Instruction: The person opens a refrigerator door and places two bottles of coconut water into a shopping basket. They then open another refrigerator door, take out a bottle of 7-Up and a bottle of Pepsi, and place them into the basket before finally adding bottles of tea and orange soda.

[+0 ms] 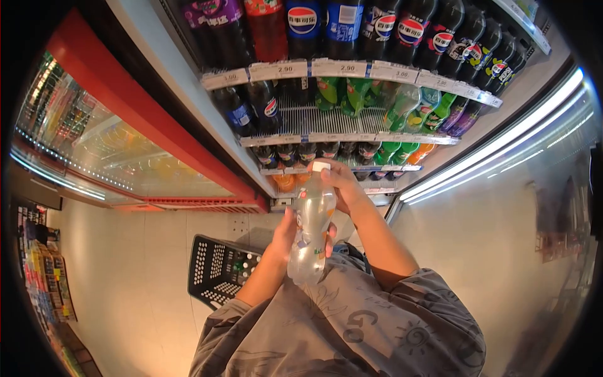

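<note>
A clear plastic bottle with a white cap (pixel 310 220) is held upright in front of my chest. My left hand (pixel 287 235) is wrapped round its lower body, with fingertips showing on the far side. At the neck, just under the cap, my right hand (pixel 341 182) grips the bottle with thumb and fingers. The bottle looks transparent, with small coloured marks on it.
Fridge shelves (pixel 345 135) with rows of soda bottles rise ahead, price tags along their edges. A lit glass door (pixel 496 138) stands at the right, a red-framed cooler (pixel 151 119) at the left. A black basket (pixel 210 267) holding bottles is on the floor, lower left.
</note>
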`<act>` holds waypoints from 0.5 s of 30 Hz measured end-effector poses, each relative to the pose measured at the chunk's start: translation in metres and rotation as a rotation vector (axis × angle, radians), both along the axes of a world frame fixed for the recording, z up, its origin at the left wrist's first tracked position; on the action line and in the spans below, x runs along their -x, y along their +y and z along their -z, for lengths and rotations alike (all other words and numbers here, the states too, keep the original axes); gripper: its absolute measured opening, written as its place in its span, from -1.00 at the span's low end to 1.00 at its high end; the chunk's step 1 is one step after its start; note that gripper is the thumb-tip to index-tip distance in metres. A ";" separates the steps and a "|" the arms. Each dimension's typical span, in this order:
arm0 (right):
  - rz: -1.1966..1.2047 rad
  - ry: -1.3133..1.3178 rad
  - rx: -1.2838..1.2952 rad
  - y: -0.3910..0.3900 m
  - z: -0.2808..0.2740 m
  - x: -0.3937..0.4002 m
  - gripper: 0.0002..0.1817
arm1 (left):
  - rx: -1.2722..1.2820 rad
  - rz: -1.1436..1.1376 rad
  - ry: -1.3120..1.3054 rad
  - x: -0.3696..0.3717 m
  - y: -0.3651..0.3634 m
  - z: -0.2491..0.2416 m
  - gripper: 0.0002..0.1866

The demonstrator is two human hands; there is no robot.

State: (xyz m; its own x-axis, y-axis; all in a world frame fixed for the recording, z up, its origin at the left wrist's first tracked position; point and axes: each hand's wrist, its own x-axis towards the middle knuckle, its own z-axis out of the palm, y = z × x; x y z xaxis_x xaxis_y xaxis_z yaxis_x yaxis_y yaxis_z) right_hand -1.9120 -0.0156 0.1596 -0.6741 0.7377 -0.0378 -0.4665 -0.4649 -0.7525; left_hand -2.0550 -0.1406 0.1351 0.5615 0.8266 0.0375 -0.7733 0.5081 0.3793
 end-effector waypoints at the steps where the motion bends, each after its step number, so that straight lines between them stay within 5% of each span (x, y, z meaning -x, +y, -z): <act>1: 0.000 -0.020 0.021 -0.004 -0.010 0.002 -0.47 | 0.046 0.029 -0.135 -0.003 -0.001 0.001 -0.06; 4: 0.082 -0.100 0.002 -0.004 0.001 0.005 -0.55 | 0.103 0.001 -0.262 -0.008 -0.003 0.013 -0.11; 9: 0.155 -0.110 0.092 0.002 0.009 -0.017 -0.67 | 0.070 -0.152 -0.050 0.002 -0.006 0.013 -0.14; 15: 0.523 -0.178 0.251 0.006 0.042 -0.066 -0.79 | 0.203 -0.297 -0.129 0.021 -0.030 0.019 -0.13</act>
